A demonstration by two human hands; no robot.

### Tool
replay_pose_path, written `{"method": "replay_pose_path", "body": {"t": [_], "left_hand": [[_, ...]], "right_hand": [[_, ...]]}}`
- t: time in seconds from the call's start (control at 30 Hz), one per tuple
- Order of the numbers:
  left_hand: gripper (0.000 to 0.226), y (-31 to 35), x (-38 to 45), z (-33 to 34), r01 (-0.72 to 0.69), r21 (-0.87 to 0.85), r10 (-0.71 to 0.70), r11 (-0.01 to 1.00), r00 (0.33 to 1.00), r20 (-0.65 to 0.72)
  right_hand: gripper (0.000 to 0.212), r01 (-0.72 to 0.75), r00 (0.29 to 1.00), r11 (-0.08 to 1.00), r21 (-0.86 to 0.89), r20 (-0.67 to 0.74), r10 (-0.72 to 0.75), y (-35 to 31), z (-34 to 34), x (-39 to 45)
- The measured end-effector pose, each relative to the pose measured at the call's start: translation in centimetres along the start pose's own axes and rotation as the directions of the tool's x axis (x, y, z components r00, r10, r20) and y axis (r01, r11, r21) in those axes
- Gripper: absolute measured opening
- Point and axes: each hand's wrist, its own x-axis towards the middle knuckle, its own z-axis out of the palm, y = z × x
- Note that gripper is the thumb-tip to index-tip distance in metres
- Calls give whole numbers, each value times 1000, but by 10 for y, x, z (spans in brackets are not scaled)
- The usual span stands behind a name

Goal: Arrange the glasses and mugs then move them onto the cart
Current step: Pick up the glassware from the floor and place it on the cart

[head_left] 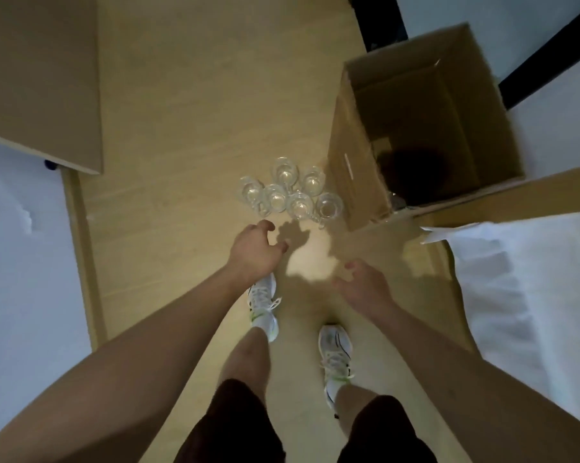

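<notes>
Several clear glasses and glass mugs (290, 194) stand upright in a tight cluster on the wooden floor, just left of an open cardboard box (355, 168). My left hand (255, 250) hangs just short of the cluster, fingers loosely curled, holding nothing. Further right and nearer to me, my right hand (365, 285) is also empty, with its fingers relaxed and spread. Neither hand touches a glass. No cart is in view.
The box has something dark at its bottom and a flap (502, 198) folded out toward a white bed (532, 295) on the right. A wooden tabletop (41, 78) juts in at upper left. My feet in white sneakers (263, 305) stand on the floor below the glasses.
</notes>
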Motion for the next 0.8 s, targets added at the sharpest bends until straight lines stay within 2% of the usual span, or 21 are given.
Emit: {"method": "replay_pose_path", "body": {"t": [0.27,0.43,0.53,0.6,0.73,0.8], "left_hand": [[54,-49,184,108,124,-176,-107,976,989,103],[43,-70,271,180,210,-414,-145,886,973,182],[42,-77,307,220,250,-465,-156,849,960,231],[42,-78,322,242,294,-548,-161,783,947,277],[46,-72,336,264,386,-759,-112,525,915,388],[46,-69,342,271,399,-791,-73,463,907,415]], "right_hand": [[45,-168,984,975,145,-41,176,36,82,175],[40,-207,970,930,303,-62,236,51,127,276],[41,-210,955,872,442,-100,280,58,143,326],[42,-185,951,817,546,-112,289,63,151,354],[42,-170,952,686,707,-63,300,69,160,387],[36,-166,958,642,748,-31,285,68,164,395]]}}
